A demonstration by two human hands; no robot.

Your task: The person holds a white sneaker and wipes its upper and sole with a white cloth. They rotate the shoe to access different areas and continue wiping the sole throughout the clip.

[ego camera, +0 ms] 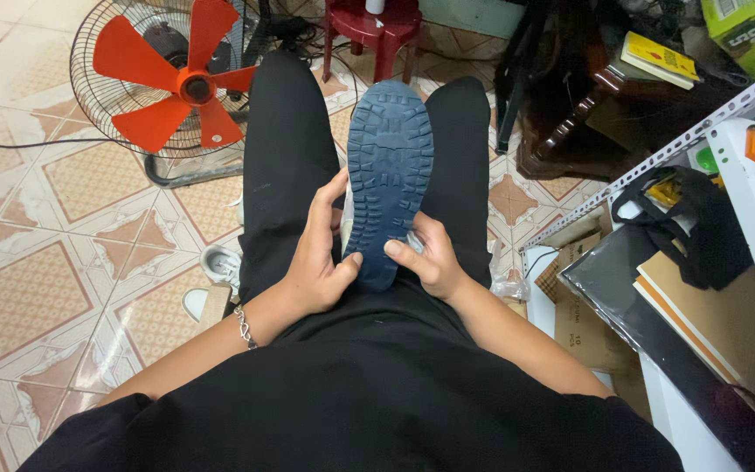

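A shoe with a dark blue treaded sole (389,166) lies sole-up between my knees on my black trousers. My left hand (318,262) grips its left side near the heel, thumb pressed on the sole. Holding the heel's right side, my right hand (431,258) also has its thumb on the sole, and a bit of clear plastic shows under its fingers. A chain bracelet (243,326) circles my left wrist.
A floor fan with red blades (172,79) stands at upper left on the tiled floor. A red plastic stool (374,31) is behind my knees. A white metal shelf (727,288) with a black bag, boxes and books fills the right side. A white shoe (217,267) lies beside my left leg.
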